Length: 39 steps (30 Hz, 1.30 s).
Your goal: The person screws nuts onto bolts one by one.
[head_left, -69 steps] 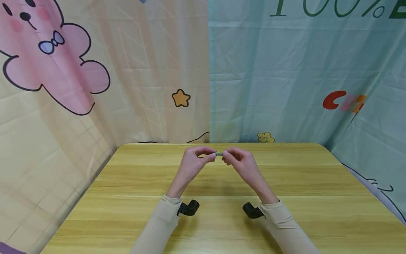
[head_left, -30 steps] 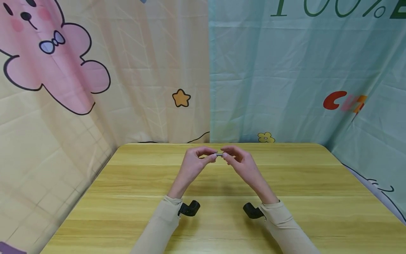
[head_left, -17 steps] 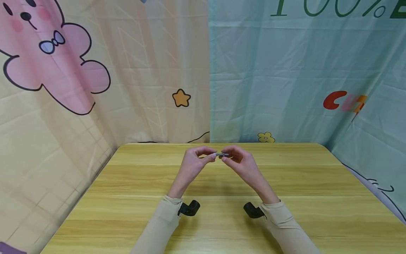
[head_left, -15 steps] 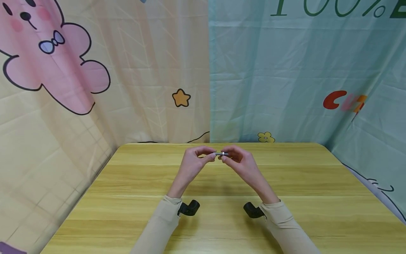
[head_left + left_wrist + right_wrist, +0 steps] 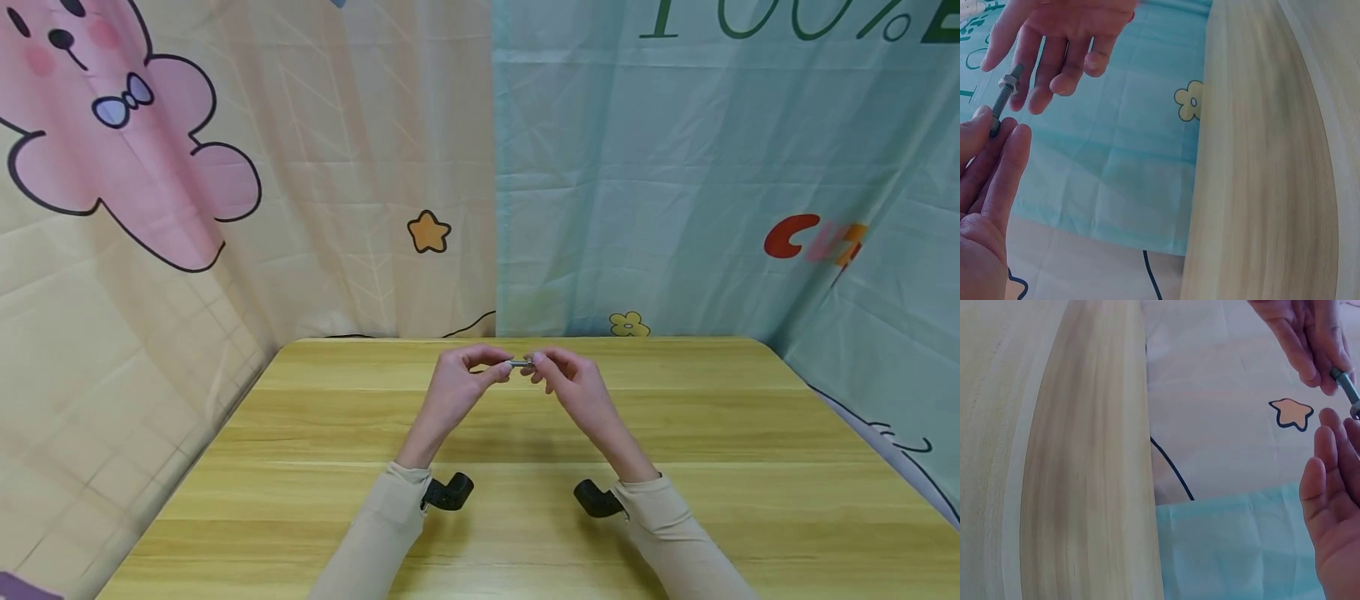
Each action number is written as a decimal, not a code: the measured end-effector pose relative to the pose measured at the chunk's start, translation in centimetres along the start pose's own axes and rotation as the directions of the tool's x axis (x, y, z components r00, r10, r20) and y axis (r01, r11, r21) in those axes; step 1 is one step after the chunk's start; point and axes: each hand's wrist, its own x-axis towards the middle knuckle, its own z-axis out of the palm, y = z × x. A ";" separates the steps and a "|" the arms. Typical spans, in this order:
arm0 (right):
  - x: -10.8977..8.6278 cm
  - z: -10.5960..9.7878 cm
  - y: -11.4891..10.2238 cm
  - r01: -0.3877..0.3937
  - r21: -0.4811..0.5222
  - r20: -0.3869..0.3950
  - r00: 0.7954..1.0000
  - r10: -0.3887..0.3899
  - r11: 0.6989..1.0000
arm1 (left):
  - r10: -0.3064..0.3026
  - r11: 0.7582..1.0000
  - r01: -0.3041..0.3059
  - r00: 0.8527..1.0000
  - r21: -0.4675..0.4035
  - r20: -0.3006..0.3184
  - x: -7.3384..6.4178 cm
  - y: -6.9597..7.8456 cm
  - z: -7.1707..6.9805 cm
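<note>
On the right hand (image 5: 568, 379), the thumb has moved up within half a second to sit by the nut (image 5: 1008, 82), fingers loosely extended; the left hand (image 5: 463, 373) pinches the bolt (image 5: 1002, 101) at its head, between both hands above the table (image 5: 525, 525); behind, the blue curtain (image 5: 637, 167) reads "100%" in green

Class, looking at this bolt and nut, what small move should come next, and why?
Probably turn the nut along the bolt toward the left hand: that hand pinches the head end, the right hand is by the nut, and bare thread shows between nut and head.
</note>
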 end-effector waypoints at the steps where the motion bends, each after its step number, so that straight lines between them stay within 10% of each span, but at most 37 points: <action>1: 0.0 -0.1 0.0 0.010 0.013 0.000 1.000 -0.010 1.000 | 0.002 1.000 -0.002 1.000 -0.004 -0.002 0.1 -0.4 0.0; 12: -0.4 0.0 -1.8 0.168 -0.002 0.039 0.985 -0.168 0.986 | 0.007 1.000 -0.007 1.000 -0.021 0.003 -0.7 2.1 -0.2; 39: 0.0 -0.2 -0.2 0.062 0.002 0.039 0.997 -0.062 0.998 | 0.049 0.999 -0.049 0.999 0.005 0.003 0.2 -0.8 -0.3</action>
